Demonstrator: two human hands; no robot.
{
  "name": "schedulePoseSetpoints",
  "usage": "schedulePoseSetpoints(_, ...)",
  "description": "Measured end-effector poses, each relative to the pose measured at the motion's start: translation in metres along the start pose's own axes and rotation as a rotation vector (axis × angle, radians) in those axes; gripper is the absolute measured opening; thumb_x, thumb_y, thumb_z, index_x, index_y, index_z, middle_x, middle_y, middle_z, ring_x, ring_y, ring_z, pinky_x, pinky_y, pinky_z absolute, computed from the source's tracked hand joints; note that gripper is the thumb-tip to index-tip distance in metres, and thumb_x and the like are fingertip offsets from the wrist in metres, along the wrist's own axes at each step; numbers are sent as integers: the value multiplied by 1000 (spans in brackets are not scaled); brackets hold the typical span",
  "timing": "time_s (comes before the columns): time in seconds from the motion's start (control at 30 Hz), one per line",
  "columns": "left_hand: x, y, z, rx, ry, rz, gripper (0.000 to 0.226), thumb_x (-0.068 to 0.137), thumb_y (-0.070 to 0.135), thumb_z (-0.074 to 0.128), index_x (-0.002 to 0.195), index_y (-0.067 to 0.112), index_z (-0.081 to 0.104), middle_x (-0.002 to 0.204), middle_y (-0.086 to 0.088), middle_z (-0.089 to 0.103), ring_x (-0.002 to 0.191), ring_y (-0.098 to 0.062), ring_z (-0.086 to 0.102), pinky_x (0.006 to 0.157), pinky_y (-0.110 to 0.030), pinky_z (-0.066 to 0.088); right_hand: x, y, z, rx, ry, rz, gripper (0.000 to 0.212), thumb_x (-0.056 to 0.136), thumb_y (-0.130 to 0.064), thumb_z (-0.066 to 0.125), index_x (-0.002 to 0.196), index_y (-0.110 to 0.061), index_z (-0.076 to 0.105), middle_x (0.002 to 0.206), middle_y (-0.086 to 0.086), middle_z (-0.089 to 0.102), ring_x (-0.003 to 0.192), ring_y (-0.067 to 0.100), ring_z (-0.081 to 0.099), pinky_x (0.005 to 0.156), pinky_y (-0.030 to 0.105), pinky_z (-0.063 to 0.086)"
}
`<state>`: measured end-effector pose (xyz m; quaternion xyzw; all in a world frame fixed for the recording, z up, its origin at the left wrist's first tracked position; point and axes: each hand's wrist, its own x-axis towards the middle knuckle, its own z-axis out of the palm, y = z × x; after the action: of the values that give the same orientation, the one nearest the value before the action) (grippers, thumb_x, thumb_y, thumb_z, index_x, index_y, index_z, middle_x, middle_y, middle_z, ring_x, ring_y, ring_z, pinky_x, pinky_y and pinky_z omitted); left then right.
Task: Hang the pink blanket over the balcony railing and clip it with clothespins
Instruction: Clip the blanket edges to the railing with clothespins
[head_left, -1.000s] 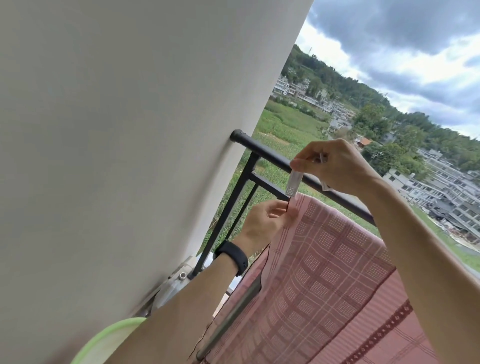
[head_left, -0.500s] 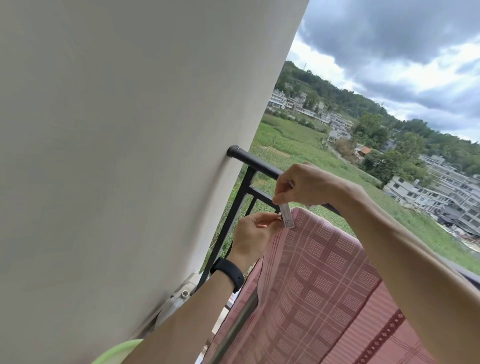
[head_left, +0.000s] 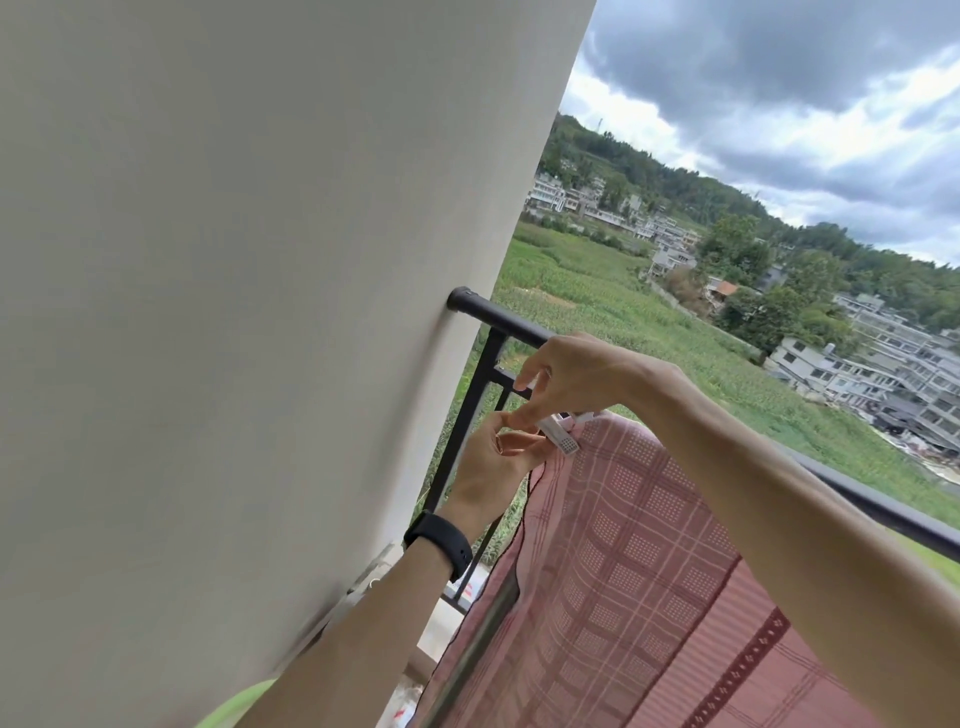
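Since 1 second ago our right hand (head_left: 576, 379) has dropped, and it now pinches the white clothespin (head_left: 563, 440) against the top corner of the pink blanket (head_left: 649, 545), which drapes over the black railing (head_left: 501, 318). At 8 o'clock of it, our left hand (head_left: 493, 462) pinches the blanket's edge, just beside the clothespin.

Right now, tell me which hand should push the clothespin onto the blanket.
Right. The right hand pinches the white clothespin at the corner of the pink blanket on the railing; the left hand only steadies the edge below.
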<state>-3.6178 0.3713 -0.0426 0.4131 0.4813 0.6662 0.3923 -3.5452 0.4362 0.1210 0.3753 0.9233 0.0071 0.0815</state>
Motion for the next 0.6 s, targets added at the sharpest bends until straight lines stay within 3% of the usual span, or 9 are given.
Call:
schedulePoseSetpoints(0.03, -1, -3, 2, 2, 4, -3, 31, 80, 31, 79, 105, 23, 62, 95, 7, 73, 94, -7, 67, 91, -33, 50, -4, 3, 3, 46, 58, -10, 69, 61, -77, 67, 116, -35, 68, 100, -16, 70, 78, -3, 61, 69, 22, 52)
schedulePoseSetpoints(0.1, -6, -13, 4, -4, -16, -17, 28, 83, 31, 76, 104, 24, 60, 100, 6, 70, 96, -10, 66, 89, -31, 52, -17, 7, 11, 179, 267, -39, 56, 71, -72, 60, 109, -33, 69, 93, -14, 71, 64, -9, 57, 55, 11, 42)
schedulePoseSetpoints(0.2, -9, -33, 2, -25, -76, -72, 35, 82, 30, 78, 110, 26, 58, 107, 6, 68, 101, -11, 65, 88, -29, 52, -53, 9, 31, 536, 572, -80, 17, 89, -46, 62, 95, -32, 69, 78, -12, 69, 57, -7, 58, 48, 10, 42)
schedulePoseSetpoints(0.27, -10, -50, -2, -9, -94, -90, 48, 76, 37, 82, 115, 25, 56, 110, 5, 66, 103, -13, 64, 85, -27, 53, -79, 8, 57, 750, 629, -120, 19, 88, -42, 62, 95, -26, 72, 81, -8, 71, 63, 3, 63, 52, 15, 48)
schedulePoseSetpoints(0.33, -15, -74, -7, 26, -68, -117, 64, 62, 49, 82, 115, 26, 55, 110, 3, 64, 102, -15, 62, 83, -25, 52, -94, 8, 99, 812, 546, -90, 19, 90, -39, 62, 98, -25, 73, 85, -8, 71, 74, 8, 67, 62, 20, 53)
schedulePoseSetpoints(0.43, -20, -124, -14, 141, -23, -206, 62, 55, 53, 76, 109, 31, 53, 111, 3, 63, 104, -16, 61, 88, -30, 52, -91, 17, 184, 872, 298, 110, 13, 98, -28, 57, 100, -33, 69, 80, -12, 69, 68, -2, 61, 60, 14, 45)
schedulePoseSetpoints(0.5, -25, -161, -16, 265, -76, -294, 58, 66, 42, 76, 117, 32, 52, 118, 1, 60, 108, -18, 59, 93, -33, 51, -83, 28, 251, 862, 158, 273, 14, 101, -29, 53, 103, -36, 65, 81, -10, 65, 64, -3, 59, 60, 18, 46)
schedulePoseSetpoints(0.6, -36, -207, -18, 487, -217, -373, 64, 83, 20, 68, 140, 28, 42, 136, -2, 52, 127, -20, 49, 99, -36, 47, -79, 30, 338, 835, 37, 482, 21, 102, -34, 50, 118, -25, 61, 98, -7, 63, 79, -2, 61, 68, 21, 50)
